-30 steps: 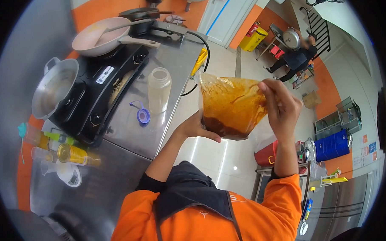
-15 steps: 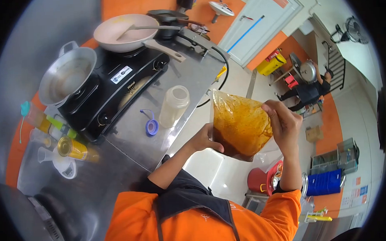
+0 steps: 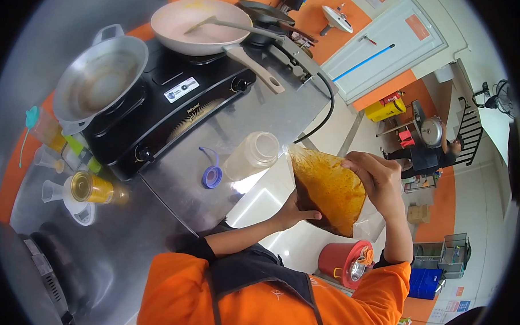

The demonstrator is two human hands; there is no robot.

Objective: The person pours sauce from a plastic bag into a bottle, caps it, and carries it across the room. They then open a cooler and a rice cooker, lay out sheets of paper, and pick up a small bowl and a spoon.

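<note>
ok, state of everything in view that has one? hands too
left hand: holding the bag's lower side
right hand: pinching the bag's edge
sauce bag: part filled; sealed or open, can't tell
bottle: uncapped, upright
purple cap: off, on counter
frying pan: on stove, unlidded, spatula inside
two-handled pan: on stove, unlidded
stove: lit or off, can't tell
door: shut

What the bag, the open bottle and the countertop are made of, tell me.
Bag: probably clear plastic film, glossy and creased, its orange-brown contents showing through.
Open bottle: likely plastic, translucent with a slight haze.
Countertop: apparently stainless steel, grey and smooth, with blurred reflections.
</note>
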